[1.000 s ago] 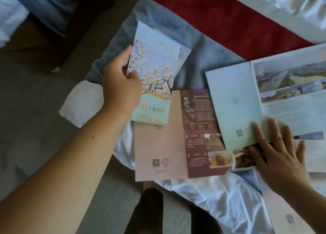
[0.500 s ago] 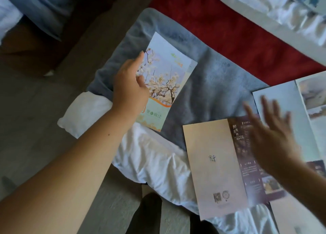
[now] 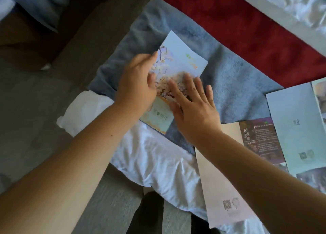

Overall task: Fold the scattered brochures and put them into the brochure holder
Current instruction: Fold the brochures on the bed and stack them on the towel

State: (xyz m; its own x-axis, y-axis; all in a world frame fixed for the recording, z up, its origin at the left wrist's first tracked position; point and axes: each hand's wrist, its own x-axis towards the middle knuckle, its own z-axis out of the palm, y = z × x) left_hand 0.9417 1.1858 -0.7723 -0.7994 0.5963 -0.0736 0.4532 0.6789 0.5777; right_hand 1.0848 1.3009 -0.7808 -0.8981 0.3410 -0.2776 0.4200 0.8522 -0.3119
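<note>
**Item: blossom brochure** [image 3: 181, 61], folded, flat on the grey blanket [image 3: 238, 82].
- **Left hand** [image 3: 135, 82]: at the brochure's 9 o'clock edge, fingers fairly straight and laid over it, likely to stop it from sliding.
- **Right hand** [image 3: 192, 108]: at its 5 o'clock, flat, fingers spread and pressing on the cover, probably to set the crease.
- **Awaiting folding:** beige brochure [image 3: 222, 181] and pale blue brochure [image 3: 296, 128], both open, at 4 and 3 o'clock of the right hand.
- **Brochure holder:** not in view.

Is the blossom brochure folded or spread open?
Folded: the brochure shows one narrow panel, left hand and right hand resting on it.
</note>
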